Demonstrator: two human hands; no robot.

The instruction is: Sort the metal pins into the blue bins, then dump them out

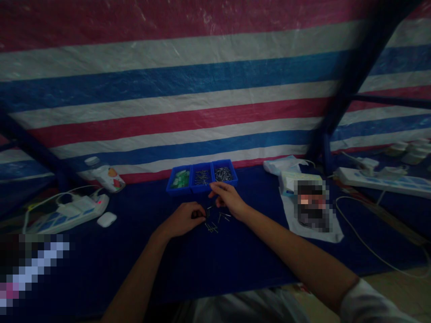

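Three joined blue bins stand at the back of the dark blue table. The left bin (170, 185) holds green and clear packets, the middle bin (201, 188) thin metal pieces, the right bin (235, 172) small metal parts. My left hand (184, 218) rests just in front of them, thumb and fingertips pinched on something too small and dark to make out. My right hand (227, 198) is before the middle and right bins, fingers curled; what they hold, if anything, is unclear. Several loose metal pins (212, 228) lie on the table between and below the hands.
Left are a power strip (72, 214) with plugs, a white case (107, 219) and a bottle (107, 177). Right, a tissue pack (286, 183) and a blurred item rest by white paper (290, 211); another power strip (387, 181) and a cable lie beyond.
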